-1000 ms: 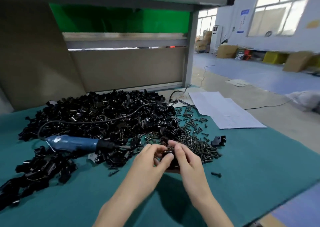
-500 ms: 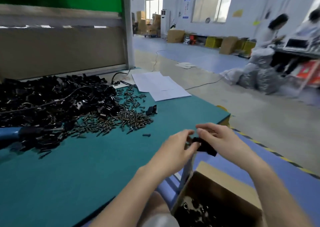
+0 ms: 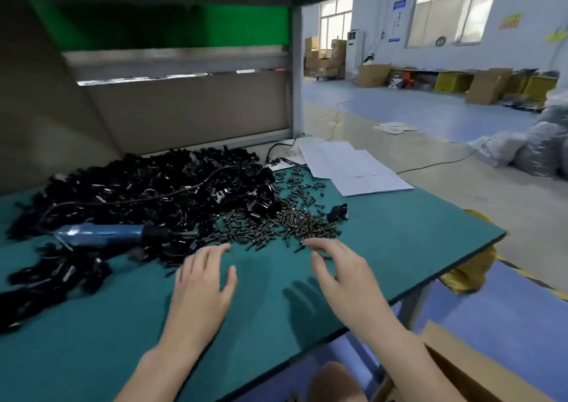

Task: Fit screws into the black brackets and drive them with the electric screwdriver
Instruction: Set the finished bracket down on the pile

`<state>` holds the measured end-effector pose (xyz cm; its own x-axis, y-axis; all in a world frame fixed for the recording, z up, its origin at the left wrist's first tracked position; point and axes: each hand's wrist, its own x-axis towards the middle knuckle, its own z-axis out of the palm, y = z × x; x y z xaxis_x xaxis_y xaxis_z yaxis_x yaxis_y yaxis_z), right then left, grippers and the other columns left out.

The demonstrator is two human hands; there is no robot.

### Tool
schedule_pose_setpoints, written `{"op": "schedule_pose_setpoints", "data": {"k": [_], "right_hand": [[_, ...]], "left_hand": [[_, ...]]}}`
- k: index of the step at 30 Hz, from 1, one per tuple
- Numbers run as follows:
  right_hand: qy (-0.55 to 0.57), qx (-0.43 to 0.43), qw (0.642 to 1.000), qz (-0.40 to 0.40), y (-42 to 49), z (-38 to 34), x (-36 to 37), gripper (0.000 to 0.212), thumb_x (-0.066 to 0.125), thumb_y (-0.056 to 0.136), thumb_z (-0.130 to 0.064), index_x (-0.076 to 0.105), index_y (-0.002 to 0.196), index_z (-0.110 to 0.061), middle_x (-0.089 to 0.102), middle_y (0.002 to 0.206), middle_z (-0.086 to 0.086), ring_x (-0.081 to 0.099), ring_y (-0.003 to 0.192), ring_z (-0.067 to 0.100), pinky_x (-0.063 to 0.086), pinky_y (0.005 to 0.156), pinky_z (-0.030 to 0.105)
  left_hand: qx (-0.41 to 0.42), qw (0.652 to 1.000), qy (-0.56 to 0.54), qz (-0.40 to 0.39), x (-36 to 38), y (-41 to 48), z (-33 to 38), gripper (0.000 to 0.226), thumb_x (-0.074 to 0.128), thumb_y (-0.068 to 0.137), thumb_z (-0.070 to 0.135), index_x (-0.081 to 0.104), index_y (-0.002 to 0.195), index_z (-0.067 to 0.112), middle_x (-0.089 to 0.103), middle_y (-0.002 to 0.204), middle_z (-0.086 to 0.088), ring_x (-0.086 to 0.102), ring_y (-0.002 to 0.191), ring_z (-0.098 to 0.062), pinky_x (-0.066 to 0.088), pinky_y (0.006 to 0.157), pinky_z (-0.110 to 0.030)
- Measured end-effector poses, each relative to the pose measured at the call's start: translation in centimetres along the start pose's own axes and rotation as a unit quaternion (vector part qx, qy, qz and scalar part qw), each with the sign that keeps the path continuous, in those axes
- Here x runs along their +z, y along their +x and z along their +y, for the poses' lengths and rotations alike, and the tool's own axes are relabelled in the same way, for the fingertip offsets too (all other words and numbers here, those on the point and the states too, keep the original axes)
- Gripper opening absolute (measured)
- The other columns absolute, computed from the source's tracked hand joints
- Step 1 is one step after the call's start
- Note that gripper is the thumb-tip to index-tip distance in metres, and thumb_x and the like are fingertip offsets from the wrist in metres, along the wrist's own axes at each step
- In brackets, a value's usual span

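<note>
A big heap of black brackets (image 3: 147,192) covers the left and back of the green table mat (image 3: 92,355). A spread of dark screws (image 3: 285,226) lies to its right. The blue electric screwdriver (image 3: 101,234) lies on the brackets at the left, its tip pointing right. One single bracket (image 3: 338,212) sits apart beyond the screws. My left hand (image 3: 204,281) hovers over the mat, fingers spread, holding nothing. My right hand (image 3: 341,271) is also empty, its fingertips at the near edge of the screws.
White paper sheets (image 3: 353,171) lie at the back right of the table. A cardboard box (image 3: 479,374) stands on the floor at the lower right, below the table's edge. A beige back panel (image 3: 190,109) closes the bench behind the heap.
Both hands held a bracket over the cardboard box half a second ago. Now they hold nothing and have come back over the mat next to the screws. The view has swung left again.
</note>
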<state>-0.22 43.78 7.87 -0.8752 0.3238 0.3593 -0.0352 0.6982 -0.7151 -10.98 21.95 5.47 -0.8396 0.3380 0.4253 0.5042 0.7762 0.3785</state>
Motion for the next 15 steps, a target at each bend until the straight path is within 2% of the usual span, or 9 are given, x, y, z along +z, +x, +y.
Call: {"op": "schedule_pose_setpoints", "data": {"k": [3,5,8,10,12,15], "right_hand": [[-0.035,-0.026,0.996,-0.079,2.4,-2.2,6.1,0.035,0.043,0.109,-0.033,0.051,0.143,-0.031,0.049,0.135,-0.020,0.042,0.130,0.006,0.037,0.097,0.021],[-0.062,-0.051,0.991,-0.109,3.7,-3.5,9.7,0.039,0.042,0.109,-0.032,0.046,0.148,-0.029,0.047,0.145,-0.013,0.037,0.135,0.011,0.036,0.107,0.025],[-0.121,-0.091,0.980,-0.133,5.7,-5.0,14.2,0.045,0.041,0.109,-0.030,0.041,0.153,-0.024,0.042,0.154,-0.005,0.031,0.145,0.018,0.024,0.122,0.035],[-0.151,-0.116,0.973,-0.132,7.3,-5.7,16.5,0.046,0.040,0.109,-0.030,0.040,0.154,-0.023,0.042,0.155,-0.003,0.030,0.147,0.020,0.019,0.125,0.041],[-0.167,-0.138,0.968,-0.126,8.8,-6.0,18.0,0.046,0.040,0.108,-0.032,0.041,0.153,-0.023,0.043,0.154,-0.002,0.029,0.149,0.021,0.014,0.127,0.043],[-0.165,-0.152,0.965,-0.133,10.5,-5.9,19.3,0.045,0.042,0.107,-0.034,0.047,0.150,-0.022,0.045,0.150,0.001,0.033,0.145,0.023,0.011,0.126,0.043]], "left_hand": [[-0.108,0.990,0.095,0.006,-2.0,-0.3,-5.7,0.056,0.050,0.098,0.047,0.044,0.147,0.020,0.040,0.150,-0.005,0.033,0.140,-0.026,0.029,0.114,-0.045],[-0.159,0.983,0.085,-0.009,-2.5,0.0,-7.8,0.066,0.044,0.097,0.057,0.033,0.152,0.023,0.029,0.157,-0.007,0.026,0.144,-0.027,0.028,0.116,-0.045],[-0.169,0.982,0.081,-0.024,-1.8,1.2,-8.7,0.072,0.039,0.096,0.064,0.024,0.155,0.026,0.025,0.159,-0.005,0.027,0.145,-0.025,0.030,0.114,-0.044],[-0.153,0.983,0.100,-0.013,-1.3,2.4,-9.1,0.068,0.041,0.096,0.063,0.028,0.153,0.028,0.035,0.151,-0.004,0.035,0.139,-0.023,0.034,0.110,-0.042],[-0.139,0.985,0.097,0.012,-1.2,3.8,-9.8,0.062,0.047,0.095,0.061,0.040,0.147,0.028,0.044,0.133,-0.002,0.042,0.126,-0.022,0.039,0.101,-0.040],[-0.119,0.990,0.072,0.030,-0.9,5.0,-10.8,0.053,0.056,0.091,0.060,0.053,0.133,0.028,0.042,0.114,0.004,0.044,0.111,-0.019,0.044,0.092,-0.035]]}}
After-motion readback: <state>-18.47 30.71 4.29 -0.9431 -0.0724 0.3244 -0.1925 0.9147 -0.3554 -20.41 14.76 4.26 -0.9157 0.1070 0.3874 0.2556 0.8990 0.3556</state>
